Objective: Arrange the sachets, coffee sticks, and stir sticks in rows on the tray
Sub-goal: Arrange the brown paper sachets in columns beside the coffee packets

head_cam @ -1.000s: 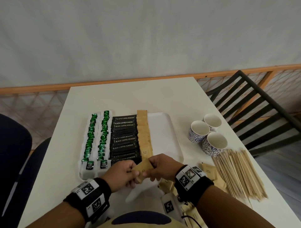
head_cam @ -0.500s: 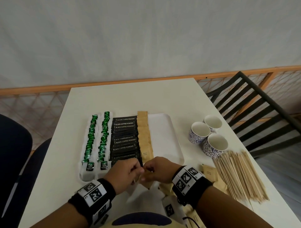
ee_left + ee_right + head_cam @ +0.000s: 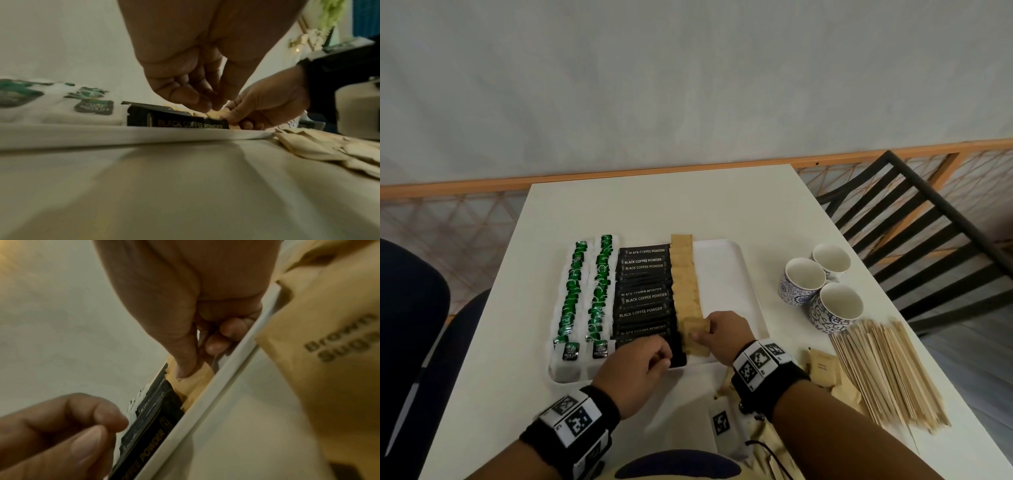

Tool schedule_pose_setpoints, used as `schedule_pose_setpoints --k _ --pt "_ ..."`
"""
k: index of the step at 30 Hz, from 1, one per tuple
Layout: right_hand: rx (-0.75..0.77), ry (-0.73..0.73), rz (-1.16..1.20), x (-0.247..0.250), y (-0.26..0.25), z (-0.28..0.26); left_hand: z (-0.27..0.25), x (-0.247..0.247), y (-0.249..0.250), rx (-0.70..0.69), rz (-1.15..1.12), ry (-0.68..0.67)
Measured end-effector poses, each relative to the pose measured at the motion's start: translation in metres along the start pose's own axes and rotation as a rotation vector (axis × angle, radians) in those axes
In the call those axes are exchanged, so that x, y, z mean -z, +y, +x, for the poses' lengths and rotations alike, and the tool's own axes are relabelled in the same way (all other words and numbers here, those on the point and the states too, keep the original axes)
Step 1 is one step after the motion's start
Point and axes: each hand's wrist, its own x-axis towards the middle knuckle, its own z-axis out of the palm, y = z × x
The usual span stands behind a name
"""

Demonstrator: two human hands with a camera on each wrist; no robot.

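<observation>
Since the earlier frames, both hands have shifted forward from the near edge onto the tray (image 3: 746, 274), and the brown sachet (image 3: 697, 330) formerly held between them now sits at the near end of its row.

Tray contents, left to right:
1. Two rows of green-and-white sachets (image 3: 575, 294); label text not legible.
2. One row of black coffee sticks (image 3: 643, 298), printed "BLACK COFFEE POWDER".
3. One row of brown sachets (image 3: 685, 274), touching the black row.

The right part of the tray floor is bare.

The right hand (image 3: 722, 334) pinches the brown sachet between thumb and curled fingers. The left hand (image 3: 635, 366) hovers over the near end of the black row, fingers curled, gripping nothing visible.

Loose brown sachets (image 3: 822, 368) lie on the surface right of the tray; the right wrist view reads "Brown Sug..." on one. Stir sticks (image 3: 887, 373) are piled beside them. Three patterned cups (image 3: 822, 291), empty, stand touching one another beyond the sticks.
</observation>
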Motion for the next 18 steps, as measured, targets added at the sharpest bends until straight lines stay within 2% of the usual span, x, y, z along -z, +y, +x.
schedule_pose_setpoints --k 6,12,18 --pt "-0.031 0.001 0.031 0.001 -0.005 0.004 0.000 -0.007 -0.002 -0.222 0.357 -0.011" --pt "-0.040 0.038 0.109 0.003 -0.006 0.006 0.005 -0.014 0.000 -0.280 0.544 -0.005" --pt "-0.011 0.034 0.110 0.002 -0.004 0.005 0.006 -0.018 -0.001 -0.311 0.570 -0.014"
